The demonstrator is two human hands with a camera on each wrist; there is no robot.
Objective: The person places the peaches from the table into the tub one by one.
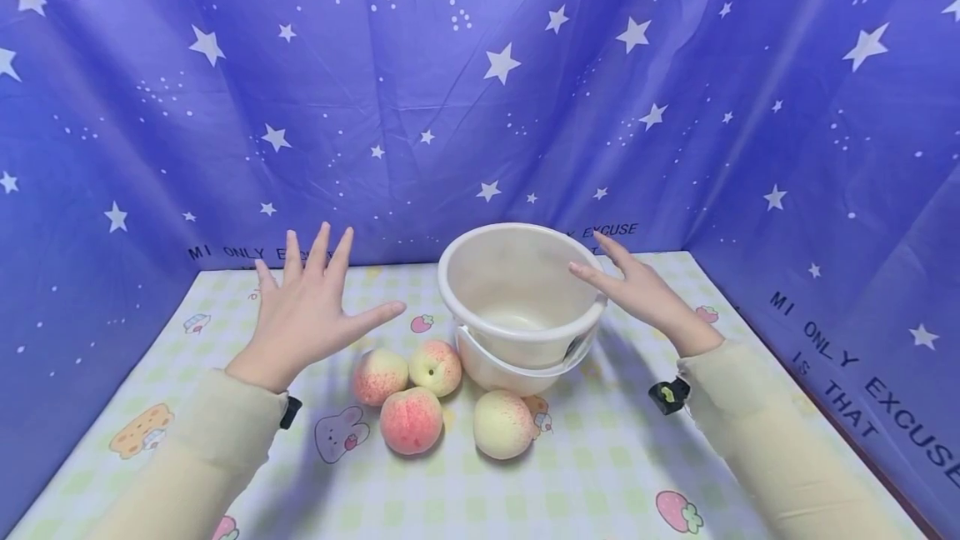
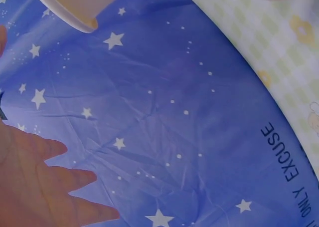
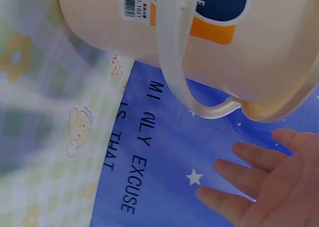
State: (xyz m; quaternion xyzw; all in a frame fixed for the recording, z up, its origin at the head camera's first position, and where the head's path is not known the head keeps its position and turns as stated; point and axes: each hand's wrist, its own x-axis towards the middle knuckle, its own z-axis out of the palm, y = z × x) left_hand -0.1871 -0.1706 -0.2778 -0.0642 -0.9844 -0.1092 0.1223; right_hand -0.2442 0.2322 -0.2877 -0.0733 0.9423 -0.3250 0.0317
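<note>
My left hand (image 1: 303, 315) hovers over the left part of the table with its fingers spread wide, holding nothing. To the right of my left hand, a group of peaches (image 1: 411, 421) lies on the cloth, and a paler peach (image 1: 502, 425) sits apart from them. Behind this paler one stands a white plastic bucket (image 1: 525, 357), upright, its handle (image 3: 172, 52) hanging down. Its visible inside holds nothing. Beside the bucket's right rim is my right hand (image 1: 641, 294), fingers extended; the right wrist view shows a gap between fingers and rim. A printed label (image 3: 214, 10) marks the bucket's side.
A checked tablecloth (image 1: 600, 482) with cartoon prints covers the table. Blue star-patterned curtains (image 1: 420, 107) hang along the back and both sides, close to the table's edges. Dark straps (image 1: 670, 396) show at both sleeve cuffs.
</note>
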